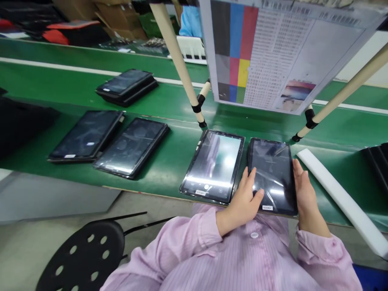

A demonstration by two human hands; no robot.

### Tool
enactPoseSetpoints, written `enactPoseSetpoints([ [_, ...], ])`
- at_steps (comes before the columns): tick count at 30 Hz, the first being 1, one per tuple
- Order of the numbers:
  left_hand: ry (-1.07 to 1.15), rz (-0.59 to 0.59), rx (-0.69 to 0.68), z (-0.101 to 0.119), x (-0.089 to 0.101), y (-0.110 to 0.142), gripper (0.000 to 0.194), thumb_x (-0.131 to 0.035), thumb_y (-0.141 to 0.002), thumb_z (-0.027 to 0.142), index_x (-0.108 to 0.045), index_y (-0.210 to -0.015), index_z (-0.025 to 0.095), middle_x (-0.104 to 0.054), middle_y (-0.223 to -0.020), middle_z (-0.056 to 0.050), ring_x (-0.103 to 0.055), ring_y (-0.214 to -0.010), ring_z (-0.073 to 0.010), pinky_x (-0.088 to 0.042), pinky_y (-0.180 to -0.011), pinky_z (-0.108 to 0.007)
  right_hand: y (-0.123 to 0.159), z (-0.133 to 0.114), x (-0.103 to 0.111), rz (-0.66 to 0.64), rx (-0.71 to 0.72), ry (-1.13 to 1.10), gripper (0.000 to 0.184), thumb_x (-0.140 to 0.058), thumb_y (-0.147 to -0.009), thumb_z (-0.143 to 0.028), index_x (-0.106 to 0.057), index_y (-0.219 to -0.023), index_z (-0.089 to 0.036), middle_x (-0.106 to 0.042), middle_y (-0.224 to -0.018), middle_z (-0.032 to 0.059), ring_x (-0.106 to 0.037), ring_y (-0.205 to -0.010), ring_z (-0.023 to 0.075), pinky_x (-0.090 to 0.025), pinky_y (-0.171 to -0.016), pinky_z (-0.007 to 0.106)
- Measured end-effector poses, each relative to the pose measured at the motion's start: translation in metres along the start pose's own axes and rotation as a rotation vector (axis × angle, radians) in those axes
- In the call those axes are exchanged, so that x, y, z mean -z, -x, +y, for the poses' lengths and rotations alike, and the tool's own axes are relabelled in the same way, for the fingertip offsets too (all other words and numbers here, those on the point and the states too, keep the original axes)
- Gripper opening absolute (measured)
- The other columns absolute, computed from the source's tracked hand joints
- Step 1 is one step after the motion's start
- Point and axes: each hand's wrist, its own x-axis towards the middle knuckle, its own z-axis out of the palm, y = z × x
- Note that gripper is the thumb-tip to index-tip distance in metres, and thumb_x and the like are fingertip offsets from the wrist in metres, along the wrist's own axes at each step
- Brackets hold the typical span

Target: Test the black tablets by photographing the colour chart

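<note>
A dark-screened tablet (273,173) lies at the table's front edge, directly before me, with a small white label at its lower end. My left hand (245,198) grips its left edge, the thumb over the screen. Along the right edge my right hand (305,194) holds the same tablet, fingers pressed to its side; its underside is hidden. Just left of my left hand lies a second tablet (214,165) whose screen is lit with a blurred, camera-like picture and round icons near the bottom.
Leftward are two stacks of dark tablets (133,145) (87,135), and farther back another stack (127,83). A printed colour chart (260,52) hangs on beige poles (178,56). A white bar (339,194) lies right, near black items (377,165). A black stool (85,254) stands below left.
</note>
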Motion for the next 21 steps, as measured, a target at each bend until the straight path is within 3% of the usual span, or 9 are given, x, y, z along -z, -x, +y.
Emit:
enactPoseSetpoints([
  [2,0.032,-0.021,-0.037,0.006,0.005,0.002,0.077,-0.052,-0.102,0.035,-0.022,-0.170,0.015,-0.006,-0.181,-0.020,-0.005,-0.168,-0.0290,-0.013,-0.135,-0.055,0.005,-0.011,0.000,0.018,0.003,-0.014,0.091,-0.040,-0.094,-0.086,-0.054,-0.157,-0.023,-0.041,-0.171,0.0077,-0.032,-0.163,0.0260,-0.017,-0.139,0.046],
  [5,0.044,0.018,-0.133,0.013,0.029,0.016,0.076,-0.057,-0.101,0.039,-0.028,-0.169,0.022,-0.011,-0.181,-0.016,-0.010,-0.168,-0.0305,-0.017,-0.134,-0.058,0.022,-0.029,-0.011,0.000,0.096,-0.027,0.083,-0.029,-0.101,-0.079,-0.049,-0.161,-0.024,-0.041,-0.172,0.0055,-0.032,-0.163,0.0252,-0.020,-0.138,0.048],
  [8,0.017,0.181,-0.240,0.013,0.070,0.037,0.070,-0.058,-0.102,0.043,-0.036,-0.166,0.026,-0.026,-0.179,-0.013,-0.021,-0.166,-0.0305,-0.021,-0.134,-0.058,0.041,-0.039,-0.047,-0.113,0.242,0.015,0.076,-0.015,-0.106,-0.071,-0.035,-0.168,-0.032,-0.032,-0.176,-0.0008,-0.026,-0.165,0.0239,-0.025,-0.136,0.053],
  [11,0.019,0.354,-0.254,0.002,0.113,0.052,0.064,-0.057,-0.103,0.044,-0.043,-0.163,0.027,-0.040,-0.173,-0.010,-0.035,-0.161,-0.0289,-0.023,-0.135,-0.054,0.052,-0.039,-0.098,-0.210,0.283,0.028,0.077,-0.015,-0.104,-0.074,-0.021,-0.171,-0.037,-0.025,-0.178,-0.0040,-0.019,-0.167,0.0245,-0.023,-0.137,0.056],
  [15,0.087,0.439,-0.139,-0.033,0.156,0.046,0.067,-0.060,-0.100,0.049,-0.047,-0.161,0.023,-0.043,-0.171,-0.013,-0.039,-0.159,-0.0298,-0.026,-0.133,-0.051,0.053,-0.028,-0.150,-0.336,0.217,0.020,0.088,-0.032,-0.100,-0.081,-0.015,-0.173,-0.034,-0.016,-0.181,-0.0028,-0.008,-0.169,0.0245,-0.010,-0.139,0.052],
  [19,0.211,0.470,0.003,-0.073,0.177,0.019,0.084,-0.065,-0.092,0.062,-0.048,-0.159,0.014,-0.048,-0.166,-0.020,-0.041,-0.158,-0.0336,-0.026,-0.133,-0.052,0.050,-0.013,-0.166,-0.287,-0.008,0.058,0.104,-0.050,-0.090,-0.086,-0.021,-0.172,-0.030,-0.007,-0.182,-0.0004,0.001,-0.169,0.0245,0.002,-0.139,0.051],
  [21,0.341,0.477,0.036,-0.085,0.182,0.005,0.092,-0.068,-0.088,0.071,-0.051,-0.156,0.012,-0.050,-0.165,-0.022,-0.043,-0.156,-0.0357,-0.027,-0.132,-0.053,0.048,-0.007,-0.169,-0.263,-0.151,0.011,0.109,-0.054,-0.086,-0.089,-0.021,-0.172,-0.029,-0.008,-0.181,0.0004,-0.002,-0.169,0.0256,0.002,-0.139,0.051],
])
